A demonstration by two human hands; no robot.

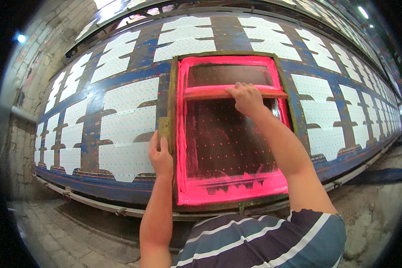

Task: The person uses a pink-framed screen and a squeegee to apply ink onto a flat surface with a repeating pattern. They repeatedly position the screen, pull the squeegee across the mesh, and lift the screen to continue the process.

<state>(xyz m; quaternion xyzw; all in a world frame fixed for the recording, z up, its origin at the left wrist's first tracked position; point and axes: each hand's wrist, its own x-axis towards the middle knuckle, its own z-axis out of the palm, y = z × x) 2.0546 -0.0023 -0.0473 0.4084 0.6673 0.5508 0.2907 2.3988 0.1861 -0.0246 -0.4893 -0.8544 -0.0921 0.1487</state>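
Concrete-block wall at 10 o'clock, small bright lamp near it, paved floor at 7 o'clock. Long tabletop, blue and brown, worn and stained, bearing rows of white cut pieces marked with small dots, laid out at 9, 12 and 3 o'clock of a central frame. Found lying on the tabletop, mid-view: the same frame, rectangular, with dark mesh inside. Pink ink banked broadest along the 6 o'clock side, with further bands at 9 and 12. Wooden bar set crosswise toward 12 o'clock within the frame, pink along its far side. Right hand closed over the bar from above, slightly toward 3 o'clock of its middle. Left hand at the frame's 8 o'clock edge, thumb and fingers narrow, just below a tan patch; cannot tell whether clamped or merely resting. Judged chief risk: uneven ink, from off-centre, one-handed pressure tipping the bar toward 3 o'clock. Also judged possible: blurred or doubled dots, from sideways creep of the frame under load, with steadying at 8 o'clock only. Further concerns: spill over the 6 o'clock side, from overloading there; smears on neighbouring white pieces, from contact with a wet edge; stained striped shirt, from leaning too far toward 12.
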